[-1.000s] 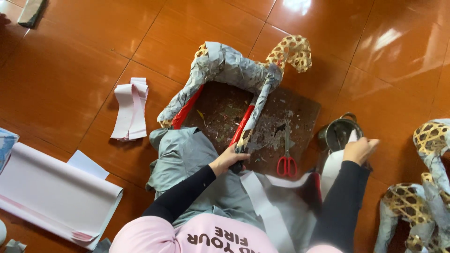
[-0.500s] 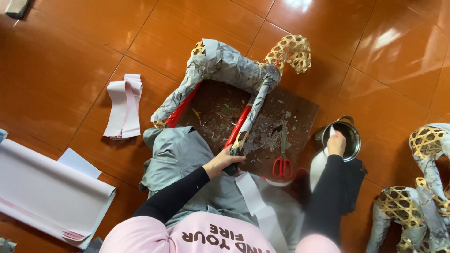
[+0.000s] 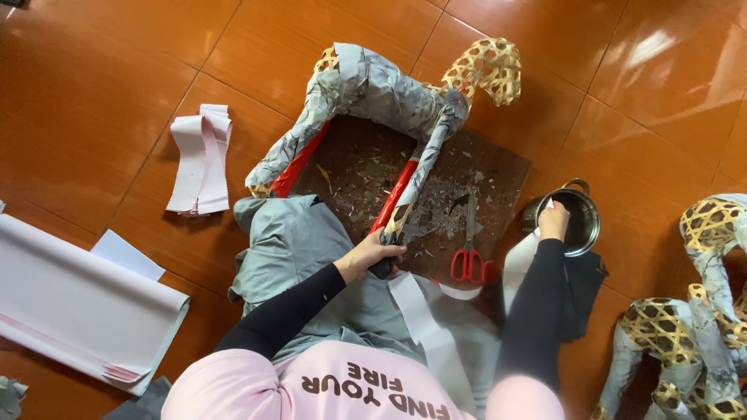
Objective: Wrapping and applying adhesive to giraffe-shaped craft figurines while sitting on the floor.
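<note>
A: What is gripped by the left hand (image 3: 372, 253)?

B: A leg of the woven animal frame (image 3: 389, 93) is clasped near its lower end, where red tape and grey paper are wrapped around it. The frame is stood on a dark board (image 3: 475, 179) on the tiled floor (image 3: 101, 93).

A: And the right hand (image 3: 554, 221)?

B: It is held at the rim of a metal pot (image 3: 580, 222), just beside the board, with a white paper strip (image 3: 520, 264) pinched in the fingers (whether the strip is dipped inside cannot be told).

A: What is laid nearby?

B: Red-handled scissors (image 3: 468, 249) are laid on the board between the hands. Folded white strips (image 3: 201, 159) and large paper sheets (image 3: 70, 307) are spread to the left; more woven frames (image 3: 700, 311) are set at the right.
</note>
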